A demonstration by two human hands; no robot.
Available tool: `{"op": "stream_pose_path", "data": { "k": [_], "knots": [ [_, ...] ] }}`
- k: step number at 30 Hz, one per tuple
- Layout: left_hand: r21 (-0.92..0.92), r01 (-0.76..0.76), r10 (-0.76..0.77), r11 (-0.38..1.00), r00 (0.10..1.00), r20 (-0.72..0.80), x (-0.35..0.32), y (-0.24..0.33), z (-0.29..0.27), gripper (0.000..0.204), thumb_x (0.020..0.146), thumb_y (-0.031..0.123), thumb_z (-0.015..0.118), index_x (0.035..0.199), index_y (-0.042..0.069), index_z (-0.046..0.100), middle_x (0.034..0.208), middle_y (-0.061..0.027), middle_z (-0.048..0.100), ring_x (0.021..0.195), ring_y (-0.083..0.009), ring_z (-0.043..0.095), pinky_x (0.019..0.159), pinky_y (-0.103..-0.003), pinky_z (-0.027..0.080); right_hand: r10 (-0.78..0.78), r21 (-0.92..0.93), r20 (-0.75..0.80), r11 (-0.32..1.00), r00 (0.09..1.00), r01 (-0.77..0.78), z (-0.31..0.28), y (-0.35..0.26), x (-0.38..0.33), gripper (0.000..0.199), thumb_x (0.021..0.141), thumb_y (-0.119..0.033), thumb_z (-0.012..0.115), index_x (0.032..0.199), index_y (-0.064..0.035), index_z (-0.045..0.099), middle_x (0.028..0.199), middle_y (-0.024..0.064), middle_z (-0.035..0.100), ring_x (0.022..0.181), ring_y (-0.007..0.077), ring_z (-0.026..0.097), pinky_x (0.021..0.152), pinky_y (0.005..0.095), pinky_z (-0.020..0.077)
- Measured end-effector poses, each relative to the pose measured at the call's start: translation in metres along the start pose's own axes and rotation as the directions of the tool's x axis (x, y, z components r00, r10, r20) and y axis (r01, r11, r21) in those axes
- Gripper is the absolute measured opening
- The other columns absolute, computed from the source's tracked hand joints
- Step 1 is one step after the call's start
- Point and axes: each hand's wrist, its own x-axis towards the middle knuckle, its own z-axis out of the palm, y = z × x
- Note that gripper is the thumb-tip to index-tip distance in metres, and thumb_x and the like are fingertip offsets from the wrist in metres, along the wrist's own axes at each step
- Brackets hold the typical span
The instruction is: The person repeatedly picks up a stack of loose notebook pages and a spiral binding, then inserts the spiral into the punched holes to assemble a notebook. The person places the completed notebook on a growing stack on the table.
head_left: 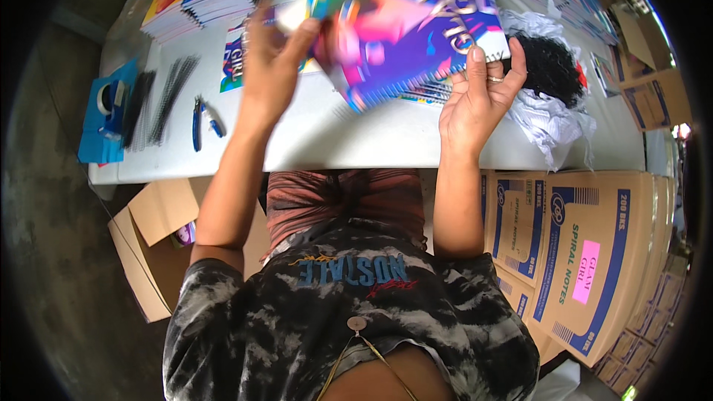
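A spiral notebook [423, 22] with a bright purple, blue and pink cover is held up at a tilt above the table, its coil edge toward me. My right hand [475, 100] grips its lower right corner, thumb on the cover and fingers behind. At the notebook's left side is my left hand [273, 59], blurred, with its thumb and fingers apart; whether it touches the notebook is unclear. Beneath the raised notebook, more coil-bound edges [427, 93] show. Another colourful notebook [232, 63] lies flat, partly hidden behind my left hand.
Pliers [197, 125] and a blue-white tool [213, 120] lie left, near black spiral coils [172, 96] and a tape dispenser [111, 100]. Notebook stacks [212, 0] stand behind. Right are a tangled black heap [549, 70] and crumpled white material [553, 122]. Cartons [587, 252] flank me below.
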Motion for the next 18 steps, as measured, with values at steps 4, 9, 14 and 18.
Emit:
{"op": "stream_pose_path", "data": {
  "k": [4,9,14,18],
  "knots": [
    [0.041,-0.069,0.069,0.997,0.997,-0.018,0.012,-0.03,0.063,0.036,0.082,0.015,0.064,0.109,-0.003,0.047,0.085,-0.0119,0.061,0.073,-0.0159,0.057,0.064,-0.025,0.045,-0.147,-0.428,-0.037,0.896,0.988,0.118,-0.048,0.03,0.011,0.045,0.081,-0.01,0.065,0.118,0.0007,0.043,0.102,0.0096,0.054,0.088,0.0136,0.052,0.077,0.027,0.0414],
    [0.875,-0.289,0.414,0.389,0.903,0.114,-0.007,-0.093,0.065,0.028,0.076,0.027,0.065,0.098,0.012,0.063,0.1,-0.0124,0.054,0.092,-0.0276,0.052,0.077,-0.042,0.039,-0.142,-0.926,0.171,0.314,0.975,0.209,-0.11,0.07,0.004,0.052,0.077,-0.025,0.068,0.114,0.0053,0.049,0.114,0.0206,0.05,0.107,0.0322,0.047,0.095,0.0403,0.0329],
    [0.82,-0.374,0.351,0.433,0.908,0.23,0.006,-0.064,0.002,0.041,0.074,0.023,0.065,0.112,0.01,0.057,0.109,-0.0161,0.053,0.101,-0.0322,0.05,0.087,-0.042,0.038,0.046,-0.87,0.245,0.45,0.969,0.198,-0.117,0.064,0.005,0.06,0.079,-0.028,0.066,0.123,0.006,0.044,0.129,0.0248,0.039,0.121,0.038,0.035,0.1,0.0451,0.0275],
    [0.87,-0.467,0.099,0.155,0.884,0.457,-0.006,-0.099,-0.071,0.057,0.077,0.018,0.063,0.129,0.008,0.043,0.132,-0.0158,0.043,0.123,-0.0315,0.039,0.1,-0.041,0.033,-0.286,-0.876,0.213,0.367,0.934,0.312,-0.079,0.051,-0.017,0.064,0.081,-0.024,0.062,0.132,0.0033,0.033,0.132,0.0244,0.035,0.124,0.0396,0.029,0.102,0.047,0.0205]
  ]
}}
